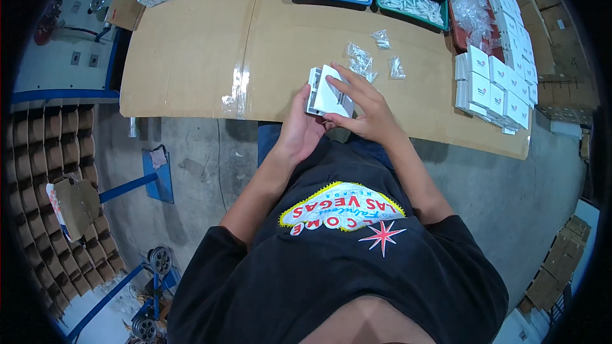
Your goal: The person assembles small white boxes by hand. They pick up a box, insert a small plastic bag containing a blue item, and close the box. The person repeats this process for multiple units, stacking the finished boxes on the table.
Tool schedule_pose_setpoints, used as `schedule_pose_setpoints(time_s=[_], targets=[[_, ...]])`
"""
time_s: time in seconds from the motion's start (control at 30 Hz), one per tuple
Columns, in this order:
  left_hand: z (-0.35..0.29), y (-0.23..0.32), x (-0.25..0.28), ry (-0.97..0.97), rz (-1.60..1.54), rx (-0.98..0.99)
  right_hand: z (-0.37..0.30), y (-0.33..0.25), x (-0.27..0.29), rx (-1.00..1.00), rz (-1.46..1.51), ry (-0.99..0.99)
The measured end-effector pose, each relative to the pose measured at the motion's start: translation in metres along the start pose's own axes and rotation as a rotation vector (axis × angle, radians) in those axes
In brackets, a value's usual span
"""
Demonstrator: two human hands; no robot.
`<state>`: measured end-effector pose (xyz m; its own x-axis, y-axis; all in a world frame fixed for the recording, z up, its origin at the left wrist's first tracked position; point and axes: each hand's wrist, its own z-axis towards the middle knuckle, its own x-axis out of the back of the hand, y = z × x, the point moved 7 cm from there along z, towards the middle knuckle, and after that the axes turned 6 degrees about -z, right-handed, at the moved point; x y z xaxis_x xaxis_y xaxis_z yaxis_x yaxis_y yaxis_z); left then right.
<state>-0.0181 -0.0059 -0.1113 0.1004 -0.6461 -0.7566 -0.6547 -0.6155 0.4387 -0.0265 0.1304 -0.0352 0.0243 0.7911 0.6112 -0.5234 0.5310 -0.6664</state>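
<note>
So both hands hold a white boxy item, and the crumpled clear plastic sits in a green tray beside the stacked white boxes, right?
Not quite: the head view shows the crumpled clear plastic in a red tray, not a green one. The left hand and right hand do hold the white boxy item.

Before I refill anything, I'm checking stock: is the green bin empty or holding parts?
The green bin is holding parts: many slim white pieces lie jumbled across it. How deep they go, I cannot tell.
</note>
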Motion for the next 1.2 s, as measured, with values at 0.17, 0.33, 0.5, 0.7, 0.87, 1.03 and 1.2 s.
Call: schedule_pose_setpoints(time_s=[0.17, 0.33, 0.5, 0.7, 0.87, 1.03, 1.2], targets=[[0.003, -0.001, 0.005, 0.010, 0.017, -0.021, 0.003, -0.003, -0.004, 0.033, 0.009, -0.038], [0.000, 0.000, 0.001, 0.026, 0.023, -0.024, 0.003, -0.003, -0.006, 0.043, 0.016, -0.041], [-0.001, 0.001, -0.002, 0.008, 0.012, -0.017, 0.001, -0.001, -0.008, 0.048, 0.015, -0.041], [-0.005, 0.001, -0.007, -0.020, 0.037, -0.070, 0.003, -0.003, -0.005, 0.038, 0.040, -0.050], [-0.013, 0.005, -0.014, 0.012, 0.182, -0.126, 0.000, 0.004, -0.006, -0.017, 0.091, -0.054], [-0.008, 0.015, -0.004, -0.048, 0.667, -0.350, 0.006, 0.001, 0.001, -0.086, 0.067, -0.166], [-0.014, 0.004, -0.013, -0.100, 0.823, -0.292, 0.023, 0.029, 0.010, -0.288, 0.298, 0.123]])
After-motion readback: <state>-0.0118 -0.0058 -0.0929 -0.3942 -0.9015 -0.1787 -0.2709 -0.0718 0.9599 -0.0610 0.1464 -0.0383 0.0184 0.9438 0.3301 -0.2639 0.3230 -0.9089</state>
